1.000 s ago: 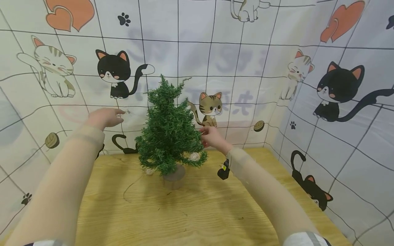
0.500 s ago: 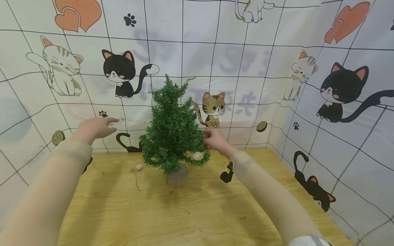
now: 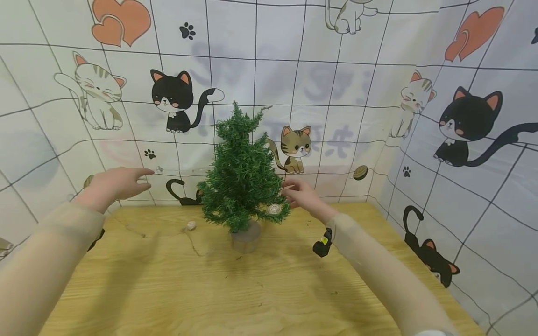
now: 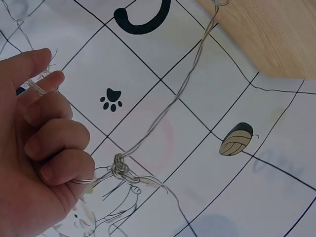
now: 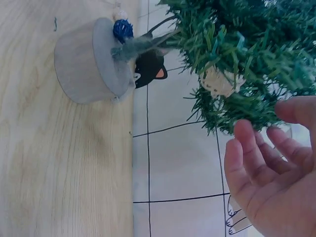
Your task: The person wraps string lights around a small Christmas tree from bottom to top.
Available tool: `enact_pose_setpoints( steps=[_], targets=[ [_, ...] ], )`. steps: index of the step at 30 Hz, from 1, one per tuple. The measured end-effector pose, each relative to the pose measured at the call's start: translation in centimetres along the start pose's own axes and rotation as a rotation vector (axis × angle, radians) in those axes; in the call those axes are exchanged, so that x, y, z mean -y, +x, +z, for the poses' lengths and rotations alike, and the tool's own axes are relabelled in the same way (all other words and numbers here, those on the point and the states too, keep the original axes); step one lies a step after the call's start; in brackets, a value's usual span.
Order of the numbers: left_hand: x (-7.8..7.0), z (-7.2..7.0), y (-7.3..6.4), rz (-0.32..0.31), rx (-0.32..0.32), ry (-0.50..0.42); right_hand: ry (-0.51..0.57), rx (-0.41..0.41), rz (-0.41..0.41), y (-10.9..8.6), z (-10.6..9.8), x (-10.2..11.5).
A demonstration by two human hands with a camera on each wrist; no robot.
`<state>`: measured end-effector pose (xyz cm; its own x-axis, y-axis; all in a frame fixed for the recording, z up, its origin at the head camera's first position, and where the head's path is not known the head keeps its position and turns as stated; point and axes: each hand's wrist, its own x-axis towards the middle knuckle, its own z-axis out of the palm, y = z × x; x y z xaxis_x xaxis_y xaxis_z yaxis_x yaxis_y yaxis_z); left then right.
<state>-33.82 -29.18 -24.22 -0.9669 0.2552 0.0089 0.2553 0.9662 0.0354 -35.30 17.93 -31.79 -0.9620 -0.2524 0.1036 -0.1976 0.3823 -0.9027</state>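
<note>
My left hand is raised left of the small green artificial tree, clear of its branches. In the left wrist view its fingers curl round a thin twisted string-light wire, knotted just below the hand; a small clear piece lies between thumb and index finger. My right hand is at the tree's right side, fingers slightly bent, holding nothing visible. In the right wrist view its fingertips are beside the lower branches, near a white wicker ball. Whether they touch the needles, I cannot tell.
The tree stands on a round wooden base on the wooden table. Left of it lie another white ball and loose wire. A blue ball shows by the base. A cat-printed cloth hangs behind.
My left hand has moved left and down, away from the tree, holding the wire. My right hand's fingers have loosened and drawn slightly back. The white ball on the table has come into clearer view.
</note>
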Motion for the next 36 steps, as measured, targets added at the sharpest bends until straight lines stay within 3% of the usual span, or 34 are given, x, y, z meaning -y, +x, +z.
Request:
enact_pose_setpoints(
  steps=[3, 6, 9, 12, 17, 21, 24, 26, 29, 33, 36],
  targets=[
    [-0.4, -0.3, -1.0, 0.019, 0.003, 0.024, -0.052, -0.039, -0.046, -1.0, -0.1, 0.4],
    [-1.1, -0.5, -1.8, 0.063, -0.004, 0.069, -0.159, -0.140, -0.133, -2.5, 0.2, 1.1],
    [-2.0, -0.6, -2.7, 0.100, -0.024, 0.119, -0.239, -0.267, -0.304, -4.0, 1.2, 1.7],
    [-3.3, -1.0, -3.8, 0.129, -0.050, 0.164, -0.284, -0.334, -0.558, -5.4, 2.8, 2.1],
    [-6.0, -1.8, -5.9, 0.166, -0.100, 0.230, -0.328, -0.255, -0.937, -7.0, 6.4, 2.7],
    [-8.1, -2.5, -7.5, 0.186, -0.126, 0.266, -0.337, -0.140, -1.083, -7.3, 9.0, 3.3],
    [-9.9, -2.8, -8.2, 0.219, -0.135, 0.274, -0.329, -0.067, -1.086, -7.6, 10.2, 3.9],
    [-11.1, -2.8, -8.5, 0.250, -0.141, 0.277, -0.324, -0.021, -1.047, -7.8, 10.7, 4.5],
    [-12.7, -2.7, -8.8, 0.300, -0.154, 0.291, -0.297, 0.060, -0.939, -7.9, 11.3, 5.7],
    [-14.6, -2.1, -9.3, 0.367, -0.218, 0.304, -0.222, 0.156, -0.754, -7.7, 12.6, 7.6],
    [-15.9, -1.4, -9.6, 0.412, -0.257, 0.280, -0.165, 0.202, -0.673, -7.2, 13.6, 8.9]
  ],
)
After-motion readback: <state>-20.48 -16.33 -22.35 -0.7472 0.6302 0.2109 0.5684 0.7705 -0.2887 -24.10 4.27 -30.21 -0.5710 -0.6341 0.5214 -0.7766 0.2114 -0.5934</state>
